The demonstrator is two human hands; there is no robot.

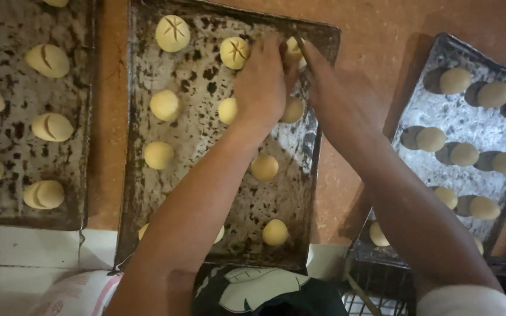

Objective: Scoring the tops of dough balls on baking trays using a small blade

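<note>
- While I look down from the head camera, both hands meet over the far right corner of the middle tray (147, 193), at a dough ball (293, 48) that they mostly hide.
- Left hand (262, 85) lies curled over that corner, fingers bent down beside the ball; whether it pinches the dough or only steadies it, I cannot tell.
- Right hand (338, 93) reaches in from the right with a thin blade-like thing (301, 44) poking up near its fingers; it looks closed around this, though blur hides the grip.
- Two balls in the same far row, a crossed ball (173, 33) and its neighbour (234, 52), already carry cut crosses, so I judge the step in hand is scoring the last ball of that row.
- Plain balls (164, 105) fill the nearer rows, uncut.
- Next move, as I read it, calls for a light, shallow stroke with the ball held from sliding, then drawing both hands back to the next row.
- Left tray (60, 193) holds slashed ovals; right tray (499, 140) holds smooth rounds.
</note>
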